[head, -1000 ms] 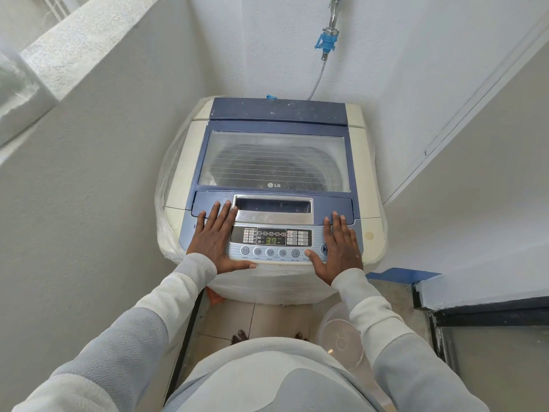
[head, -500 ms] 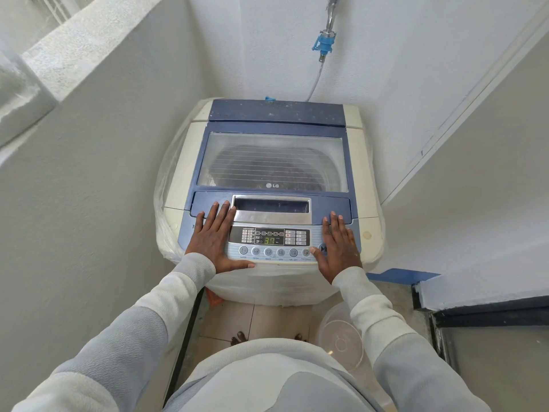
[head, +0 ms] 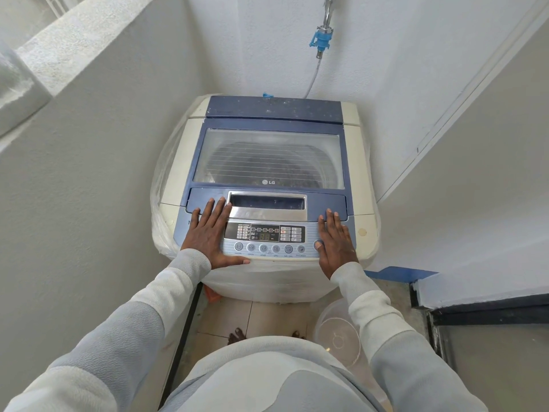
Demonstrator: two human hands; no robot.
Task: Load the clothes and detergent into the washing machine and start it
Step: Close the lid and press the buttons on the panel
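Note:
A top-loading washing machine [head: 353,162] with a blue frame stands in a narrow corner, its clear lid [head: 267,157] closed. Dark laundry shows dimly through the lid. The control panel [head: 269,237] at the front has a lit display and a row of round buttons. My left hand [head: 209,236] lies flat on the panel's left side, fingers straight. My right hand [head: 337,240] lies flat on the right side, its thumb on the round button at the panel's right end. No detergent is in view.
White walls close in on both sides. A hose with a blue tap fitting [head: 321,41] runs down the back wall. A clear plastic tub [head: 338,337] sits on the tiled floor by my right arm. A dark door threshold [head: 475,310] lies at the right.
My right thumb has shifted onto the round button at the panel's right end. The display digits have changed from their earlier reading. My left hand stays in place.

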